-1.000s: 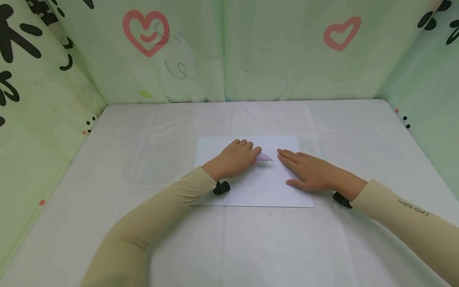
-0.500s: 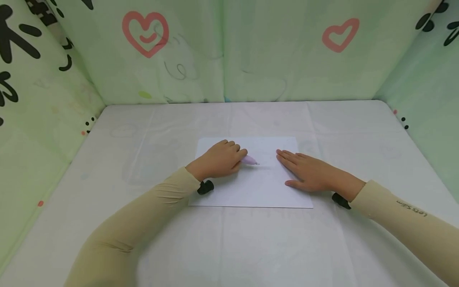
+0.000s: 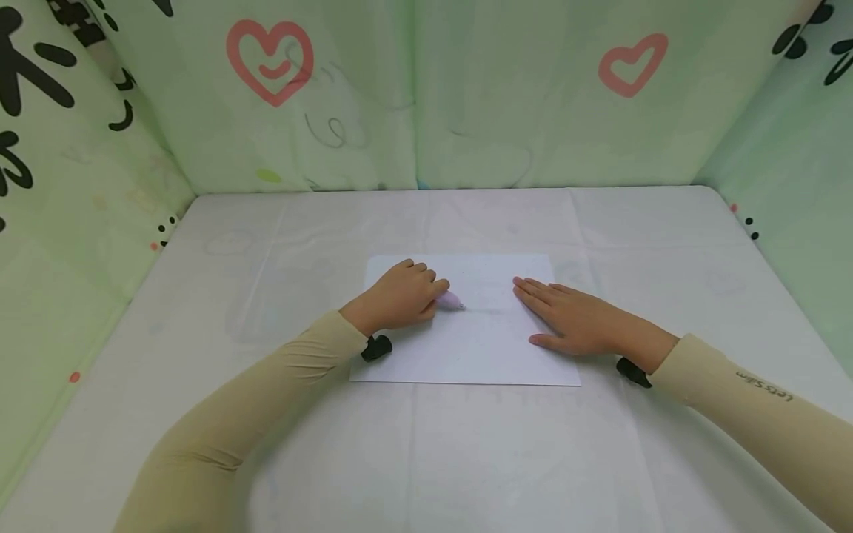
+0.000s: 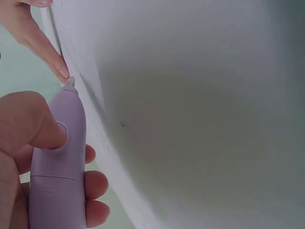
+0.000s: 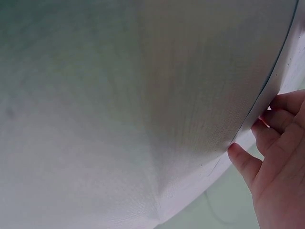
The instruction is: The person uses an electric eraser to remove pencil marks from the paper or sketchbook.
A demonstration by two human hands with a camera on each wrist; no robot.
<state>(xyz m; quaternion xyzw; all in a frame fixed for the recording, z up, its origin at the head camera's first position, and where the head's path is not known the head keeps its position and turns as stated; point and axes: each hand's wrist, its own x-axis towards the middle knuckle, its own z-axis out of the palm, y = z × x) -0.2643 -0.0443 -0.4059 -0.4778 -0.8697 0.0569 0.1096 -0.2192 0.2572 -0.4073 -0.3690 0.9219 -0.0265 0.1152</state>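
In the head view, my left hand grips a lilac electric eraser over a white sheet of paper. Its tip points right, at the sheet's surface or just above it; contact cannot be told. The left wrist view shows the thumb on the button of the eraser, with fingers curled round the thick body. A faint grey smudge lies on the paper right of the tip. My right hand rests flat on the sheet's right side, fingers straight, holding nothing.
The paper lies on a table under a white cloth. Green fabric walls with printed hearts and black marks stand at the back and both sides. A black strap piece sits under the left wrist, another under the right.
My left hand has moved left across the paper with the electric eraser, more in the first half second than since. My right hand has stayed in place.
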